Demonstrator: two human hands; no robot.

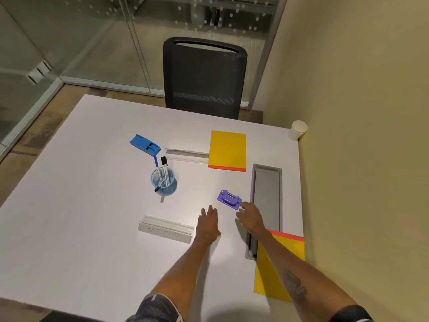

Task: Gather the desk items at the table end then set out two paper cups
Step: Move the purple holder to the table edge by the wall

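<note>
Gathering looks barely begun: items lie scattered across the bench (pixel 69 182), the right hand (pixel 250 217) open beside the purple punch (pixel 229 199), the left hand (pixel 207 225) flat and empty, paper cups (pixel 297 130) stacked at the far right corner.

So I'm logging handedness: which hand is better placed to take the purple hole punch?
Right hand: its fingertips are at the purple hole punch; the left hand lies flat, farther away.

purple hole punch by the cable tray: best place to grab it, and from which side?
Pinch the purple hole punch across its short width, over the raised handle, coming from above on the near right, where the right hand already reaches. It lies flat and skewed, long axis running far-left to near-right, both long sides clear. The left hand rests flat on the table.
</note>
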